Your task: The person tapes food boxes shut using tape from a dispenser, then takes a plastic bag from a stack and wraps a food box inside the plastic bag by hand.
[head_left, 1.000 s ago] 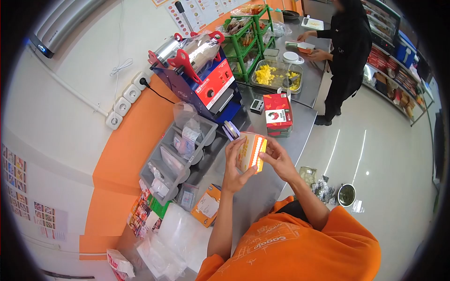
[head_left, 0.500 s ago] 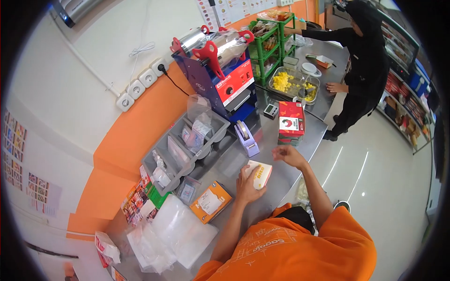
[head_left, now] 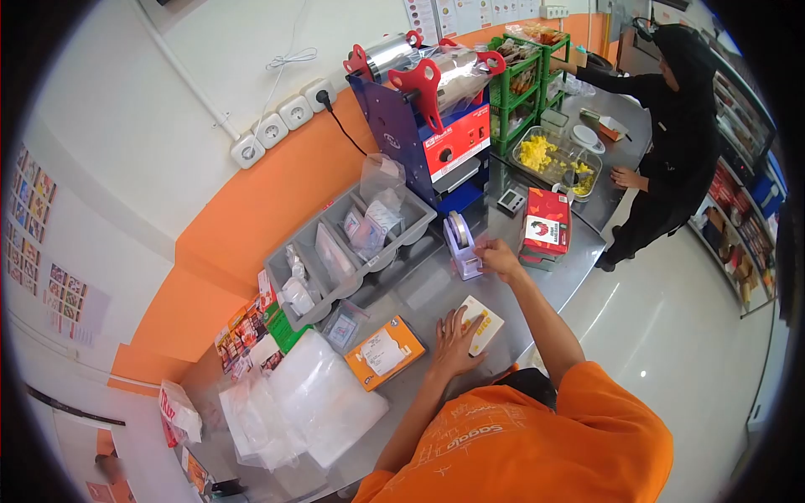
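A small white carton with yellow lettering (head_left: 484,325) lies on the steel counter, held by my left hand (head_left: 455,345), whose fingers reach over its top. At the lilac tape dispenser (head_left: 463,251), my right hand (head_left: 501,258) has its fingers bent and drawn together beside the front end. What they pinch there is too small to make out. The dispenser carries a roll of tape and stands beyond the carton. To the right of my right hand is a red box with a chicken logo (head_left: 547,225).
Left of the carton are an orange box (head_left: 386,352), clear plastic bags (head_left: 323,402) and a grey divided tray (head_left: 335,289). Behind stands a blue-and-red sealing machine (head_left: 432,134). Farther back, a person in black (head_left: 671,126) stands by a glass dish of yellow food (head_left: 549,159).
My right hand has moved from open space near the carton to the tape dispenser. The carton, tilted up earlier in my left hand, now lies flatter. The camera view has shifted.
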Demonstrator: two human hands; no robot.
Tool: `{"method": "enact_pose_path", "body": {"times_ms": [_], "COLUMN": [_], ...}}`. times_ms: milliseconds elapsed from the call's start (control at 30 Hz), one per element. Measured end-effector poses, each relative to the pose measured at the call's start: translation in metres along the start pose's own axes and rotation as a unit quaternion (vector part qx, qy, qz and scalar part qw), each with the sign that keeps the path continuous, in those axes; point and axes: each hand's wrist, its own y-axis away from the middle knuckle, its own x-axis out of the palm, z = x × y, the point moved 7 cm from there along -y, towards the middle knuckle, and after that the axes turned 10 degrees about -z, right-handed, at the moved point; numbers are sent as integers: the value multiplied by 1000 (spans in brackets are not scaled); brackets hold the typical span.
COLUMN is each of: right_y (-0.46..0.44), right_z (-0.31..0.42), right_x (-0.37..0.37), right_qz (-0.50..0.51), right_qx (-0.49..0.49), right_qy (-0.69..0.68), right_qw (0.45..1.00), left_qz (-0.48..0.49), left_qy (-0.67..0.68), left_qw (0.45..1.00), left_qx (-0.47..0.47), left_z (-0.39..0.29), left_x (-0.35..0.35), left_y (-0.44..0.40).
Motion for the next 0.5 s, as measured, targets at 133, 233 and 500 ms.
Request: {"method": "enact_pose_path", "body": {"times_ms": [133, 233, 500], "right_y": [8, 6, -3], "right_z": [-21, -50, -52], "right_x": [-1, -2, -28], "right_qz": [48, 30, -200], "right_qx": [-22, -39, -201], "right_qy": [-80, -85, 223], "right_qw": [995, 995, 933], "left_qz": [-1, 2, 15], "left_qy": [11, 13, -10], "left_qw": [1000, 1000, 1000], "left_qx": [-5, -11, -6], "left_z": [1, 0, -1], "left_x": [-1, 0, -5], "left_y": [3, 1, -4]}}
